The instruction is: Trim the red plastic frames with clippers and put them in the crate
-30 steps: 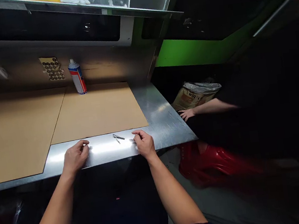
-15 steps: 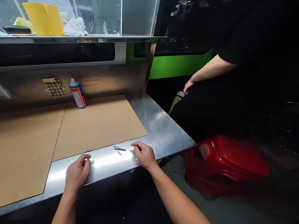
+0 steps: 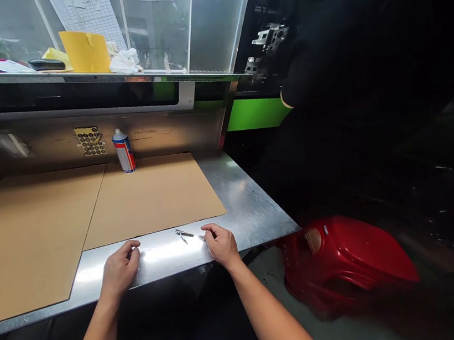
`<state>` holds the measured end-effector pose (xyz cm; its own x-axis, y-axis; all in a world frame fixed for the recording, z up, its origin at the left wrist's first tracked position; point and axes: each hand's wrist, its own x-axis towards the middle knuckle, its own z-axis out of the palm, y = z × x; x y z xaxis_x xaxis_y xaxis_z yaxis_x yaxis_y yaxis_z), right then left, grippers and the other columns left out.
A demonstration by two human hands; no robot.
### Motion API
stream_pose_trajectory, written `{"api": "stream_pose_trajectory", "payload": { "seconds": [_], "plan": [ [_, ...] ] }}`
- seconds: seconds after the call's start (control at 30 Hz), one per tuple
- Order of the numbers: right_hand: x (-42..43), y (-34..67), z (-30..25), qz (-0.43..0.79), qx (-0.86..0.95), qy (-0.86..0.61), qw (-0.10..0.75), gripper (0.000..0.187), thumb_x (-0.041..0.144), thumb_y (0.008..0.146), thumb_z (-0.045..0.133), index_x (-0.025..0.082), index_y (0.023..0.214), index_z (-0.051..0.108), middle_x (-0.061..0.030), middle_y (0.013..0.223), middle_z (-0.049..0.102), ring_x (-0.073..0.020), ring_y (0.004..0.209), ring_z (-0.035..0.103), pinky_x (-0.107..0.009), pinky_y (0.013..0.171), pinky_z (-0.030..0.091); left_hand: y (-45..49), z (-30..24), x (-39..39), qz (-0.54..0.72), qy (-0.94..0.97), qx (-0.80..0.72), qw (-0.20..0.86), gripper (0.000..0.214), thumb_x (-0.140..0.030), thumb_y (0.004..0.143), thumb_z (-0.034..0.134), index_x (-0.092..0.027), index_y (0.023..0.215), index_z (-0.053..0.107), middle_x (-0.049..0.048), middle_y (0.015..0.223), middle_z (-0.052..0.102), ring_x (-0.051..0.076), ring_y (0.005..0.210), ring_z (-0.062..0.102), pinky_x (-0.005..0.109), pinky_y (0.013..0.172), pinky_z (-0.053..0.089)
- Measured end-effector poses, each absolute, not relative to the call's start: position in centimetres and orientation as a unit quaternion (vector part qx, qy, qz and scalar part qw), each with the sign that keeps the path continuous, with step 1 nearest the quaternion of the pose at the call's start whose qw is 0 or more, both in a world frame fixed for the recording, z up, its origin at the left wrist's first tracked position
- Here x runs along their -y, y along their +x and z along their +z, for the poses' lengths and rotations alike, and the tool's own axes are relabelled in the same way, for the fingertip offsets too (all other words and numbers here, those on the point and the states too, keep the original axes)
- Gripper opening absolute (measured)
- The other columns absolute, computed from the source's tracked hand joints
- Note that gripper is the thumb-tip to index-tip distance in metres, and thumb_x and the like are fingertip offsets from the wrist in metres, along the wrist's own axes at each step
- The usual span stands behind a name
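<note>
My left hand (image 3: 120, 268) rests on the front edge of the steel workbench (image 3: 248, 206), fingers curled loosely with nothing seen in them. My right hand (image 3: 221, 243) rests on the same edge, fingers curled under, thumb and forefinger close together. A small metal tool (image 3: 184, 233), like tweezers or a clip, lies on the steel between the two hands, nearer my right hand and not touched by either.
Two cardboard sheets (image 3: 147, 197) cover the bench. A blue, white and red spray can (image 3: 123, 151) stands at the back wall. A shelf above holds a yellow envelope (image 3: 85, 51) and white cloth (image 3: 124, 62). A red plastic stool (image 3: 348, 263) stands on the floor at right, beside a person in black (image 3: 363, 63).
The view tilted upward, showing more of the shelf. The person at right straightened up and drew their arm out of sight. My hands stayed in place.
</note>
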<state>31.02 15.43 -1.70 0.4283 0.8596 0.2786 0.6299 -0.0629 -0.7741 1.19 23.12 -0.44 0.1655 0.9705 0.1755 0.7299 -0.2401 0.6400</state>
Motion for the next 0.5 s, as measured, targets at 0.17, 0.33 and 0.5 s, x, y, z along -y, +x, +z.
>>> {"api": "stream_pose_trajectory", "payload": {
  "seconds": [0.17, 0.33, 0.5],
  "plan": [
    [-15.46, 30.97, -1.80, 0.124, 0.519, -0.718, 0.447, 0.034, 0.027, 0.085, 0.047, 0.023, 0.094, 0.080, -0.0038, 0.084, 0.080, -0.0210, 0.074, 0.073, -0.030, 0.072, 0.055, 1.21, -0.33, -23.14, 0.284, 0.732, -0.581, 0.214, 0.039, -0.043, 0.085, 0.043, -0.022, 0.098, 0.072, -0.0033, 0.059, 0.061, 0.015, 0.053, 0.058, 0.026, 0.060, 0.042],
    [-15.47, 30.95, -1.86, 0.119, 0.526, -0.712, 0.450, 0.035, 0.026, 0.085, 0.047, 0.023, 0.094, 0.080, -0.0040, 0.085, 0.081, -0.0215, 0.075, 0.074, -0.031, 0.075, 0.056, 1.22, -0.22, -23.08, 0.282, 0.731, -0.583, 0.216, 0.040, -0.045, 0.084, 0.043, -0.022, 0.098, 0.072, -0.0025, 0.062, 0.065, 0.016, 0.054, 0.059, 0.027, 0.060, 0.043],
    [-15.46, 30.97, -1.92, 0.112, 0.531, -0.708, 0.452, 0.034, 0.026, 0.085, 0.048, 0.023, 0.094, 0.080, -0.0048, 0.087, 0.081, -0.0225, 0.078, 0.075, -0.032, 0.078, 0.057, 1.22, -0.20, -23.04, 0.274, 0.726, -0.592, 0.216, 0.040, -0.045, 0.084, 0.043, -0.022, 0.099, 0.072, -0.0031, 0.061, 0.064, 0.016, 0.054, 0.058, 0.027, 0.060, 0.042]
  ]
}}
